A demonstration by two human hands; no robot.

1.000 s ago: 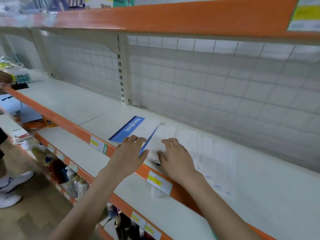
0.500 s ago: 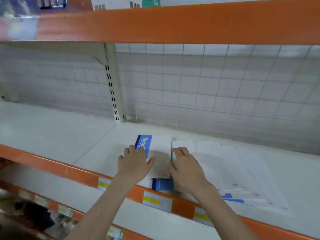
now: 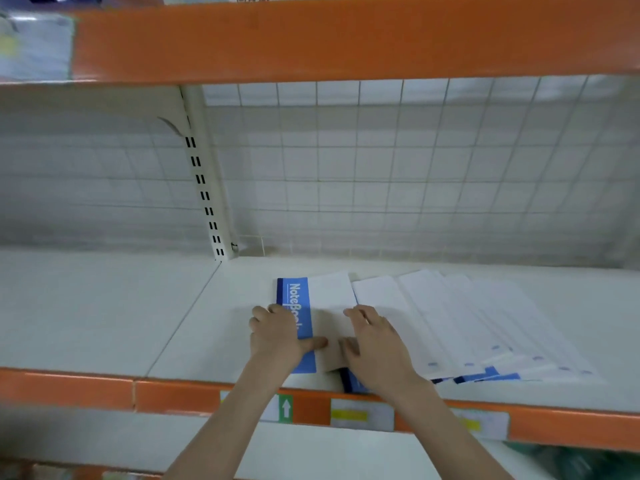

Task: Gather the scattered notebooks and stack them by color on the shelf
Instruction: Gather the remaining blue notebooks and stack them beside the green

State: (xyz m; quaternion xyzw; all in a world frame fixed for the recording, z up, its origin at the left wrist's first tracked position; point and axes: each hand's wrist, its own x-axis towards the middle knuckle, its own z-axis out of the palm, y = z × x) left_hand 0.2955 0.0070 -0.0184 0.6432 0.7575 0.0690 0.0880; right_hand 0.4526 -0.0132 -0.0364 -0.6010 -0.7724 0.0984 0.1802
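A blue-and-white notebook point(image 3: 322, 299) marked "NoteBook" lies flat on the white shelf point(image 3: 104, 317), near the front edge. My left hand point(image 3: 277, 336) rests on its blue left side, thumb across the cover. My right hand point(image 3: 375, 344) lies on its right edge, fingers slightly bent, reaching onto the neighbouring books. To the right, several more white-and-blue notebooks point(image 3: 478, 323) are fanned out, overlapping one another. Another blue cover point(image 3: 351, 382) peeks out under my right wrist.
An orange front rail point(image 3: 69, 389) with price labels point(image 3: 360, 414) edges the shelf. A wire grid back point(image 3: 381, 168) and a slotted upright point(image 3: 204, 188) stand behind. An orange beam point(image 3: 346, 36) of the upper shelf hangs overhead. A lower shelf point(image 3: 311, 455) shows below.
The view has swung to face the shelf squarely. The top notebook has turned straight, its long side pointing to the back. Both hands stayed on it.
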